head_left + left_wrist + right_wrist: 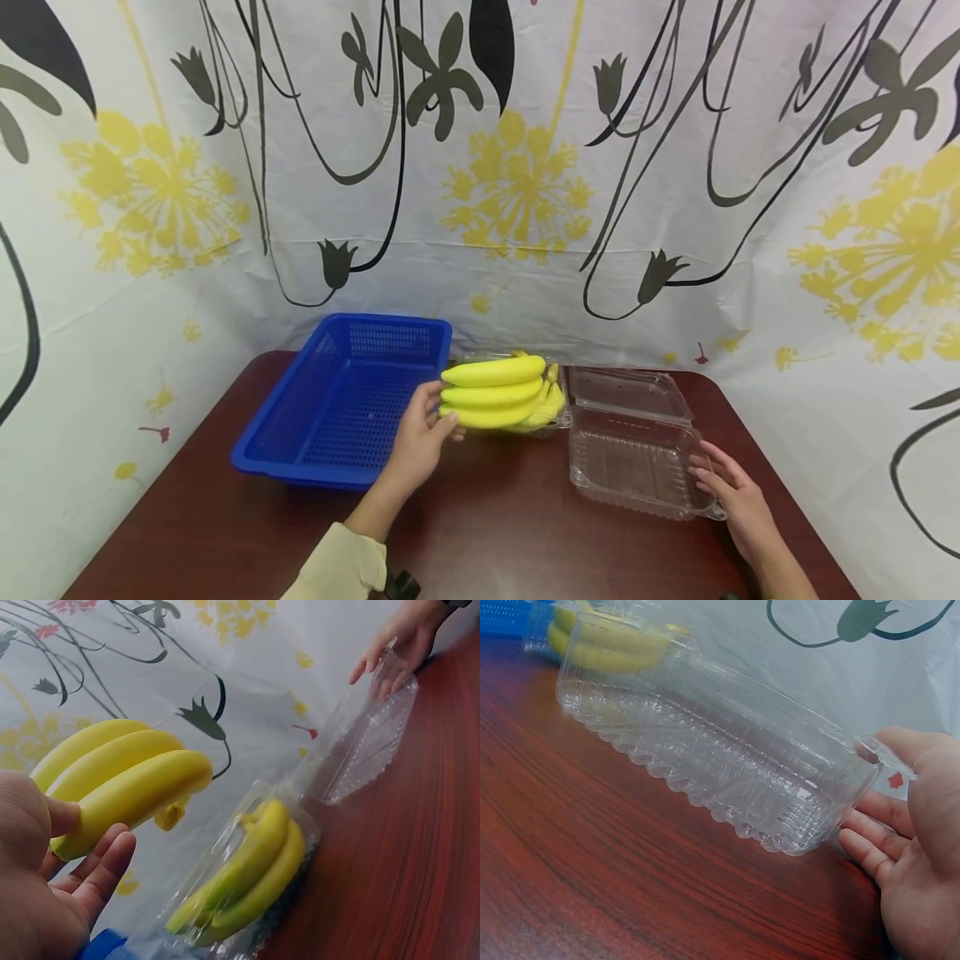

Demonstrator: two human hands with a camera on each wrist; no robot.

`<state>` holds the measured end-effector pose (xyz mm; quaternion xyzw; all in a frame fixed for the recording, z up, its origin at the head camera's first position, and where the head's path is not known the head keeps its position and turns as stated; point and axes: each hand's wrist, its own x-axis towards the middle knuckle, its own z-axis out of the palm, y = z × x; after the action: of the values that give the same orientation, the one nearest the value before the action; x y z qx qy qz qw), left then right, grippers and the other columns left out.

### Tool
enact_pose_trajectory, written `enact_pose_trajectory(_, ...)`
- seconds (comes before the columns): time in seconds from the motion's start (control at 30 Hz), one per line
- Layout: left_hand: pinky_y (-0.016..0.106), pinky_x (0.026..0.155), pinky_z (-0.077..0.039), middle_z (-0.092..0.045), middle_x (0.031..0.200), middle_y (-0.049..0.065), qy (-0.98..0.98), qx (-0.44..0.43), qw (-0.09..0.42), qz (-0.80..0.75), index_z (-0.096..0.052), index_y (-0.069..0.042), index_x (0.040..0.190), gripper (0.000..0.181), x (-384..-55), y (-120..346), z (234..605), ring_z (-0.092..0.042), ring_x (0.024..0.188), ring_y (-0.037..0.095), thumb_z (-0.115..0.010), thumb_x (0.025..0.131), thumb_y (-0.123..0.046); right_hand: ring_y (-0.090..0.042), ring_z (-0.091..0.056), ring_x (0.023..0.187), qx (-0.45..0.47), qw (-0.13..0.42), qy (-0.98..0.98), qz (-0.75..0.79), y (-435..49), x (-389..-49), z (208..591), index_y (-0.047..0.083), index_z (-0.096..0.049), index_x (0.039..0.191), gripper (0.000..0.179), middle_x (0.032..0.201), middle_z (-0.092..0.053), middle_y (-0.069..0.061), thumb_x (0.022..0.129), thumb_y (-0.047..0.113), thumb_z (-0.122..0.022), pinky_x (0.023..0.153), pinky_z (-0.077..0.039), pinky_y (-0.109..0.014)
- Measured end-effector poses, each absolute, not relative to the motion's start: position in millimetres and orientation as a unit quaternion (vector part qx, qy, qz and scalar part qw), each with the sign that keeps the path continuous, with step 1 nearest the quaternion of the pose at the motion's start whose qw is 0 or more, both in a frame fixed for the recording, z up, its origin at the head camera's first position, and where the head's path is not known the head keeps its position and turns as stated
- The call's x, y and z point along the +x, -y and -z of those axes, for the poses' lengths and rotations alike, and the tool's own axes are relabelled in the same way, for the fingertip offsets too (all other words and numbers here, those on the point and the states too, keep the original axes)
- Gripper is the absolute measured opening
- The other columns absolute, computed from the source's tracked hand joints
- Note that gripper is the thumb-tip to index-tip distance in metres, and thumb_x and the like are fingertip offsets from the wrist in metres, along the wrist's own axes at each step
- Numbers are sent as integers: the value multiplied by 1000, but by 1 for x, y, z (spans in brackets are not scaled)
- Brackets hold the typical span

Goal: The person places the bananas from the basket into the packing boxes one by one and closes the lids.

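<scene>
At the far left of the worktop (pixel 510 517) sat the blue basket (pixel 352 400), with only its bare perforated base and walls showing inside. The left hand (pixel 420 433), its wrist in a pale sleeve (pixel 341 558), was at the basket's right side. It was closed on one end of the bananas (pixel 491 396), thumb on the near face and fingers bent beneath. They were held up off the worktop, three of them lying side by side, their free ends pointing right.

Just behind and below them, a second bunch (pixel 553 404) lay in a clear box (pixel 564 419), the left wrist view showing a gap between the two bunches. Farther right stood the open box (pixel 633 462), nothing visible in it, its lid (pixel 630 393) folded back toward the patterned cloth (pixel 517 292). At the right, the right hand (pixel 738 500) was partly closed, thumb and fingers bent about the open box's right end.
</scene>
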<state>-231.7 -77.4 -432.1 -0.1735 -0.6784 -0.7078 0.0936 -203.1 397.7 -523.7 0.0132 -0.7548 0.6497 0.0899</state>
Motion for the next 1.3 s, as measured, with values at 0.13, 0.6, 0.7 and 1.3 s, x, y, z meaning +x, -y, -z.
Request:
enact_pose_trajectory(0.13, 37, 67, -57, -53, 126, 27, 677, -181, 88, 708, -42, 4, 132, 41, -231, 69, 431, -63, 80, 35, -51, 93, 11, 0, -61, 101, 15, 91, 751, -654, -398, -203, 523, 2, -32, 149, 55, 114, -62, 15, 101, 16, -55, 80, -50, -17)
enact_pose_trajectory(0.6, 40, 67, -57, -54, 123, 28, 664, -203, 56, 717, -40, 6, 132, 41, -226, 36, 444, -62, 81, 37, -51, 92, 11, 1, -60, 102, 8, 87, 762, -642, -399, -205, 524, 3, -31, 150, 57, 116, -60, 14, 101, 18, -55, 80, -49, -16)
enact_pose_trajectory(0.7, 42, 67, -57, -54, 122, 29, 660, -206, 46, 721, -40, 7, 131, 40, -226, 29, 449, -62, 80, 35, -51, 93, 11, 1, -59, 102, 7, 89, 764, -639, -399, -205, 525, 3, -31, 150, 57, 116, -60, 14, 101, 19, -54, 81, -49, -16)
enact_pose_trajectory(1.3, 41, 63, -57, -58, 117, 28, 642, -171, -24, 746, -43, 7, 131, 41, -241, 0, 483, -64, 67, 29, -52, 91, 12, 1, -60, 101, 7, 99, 767, -633, -398, -205, 528, 3, -32, 150, 55, 116, -60, 13, 101, 18, -54, 80, -49, -16)
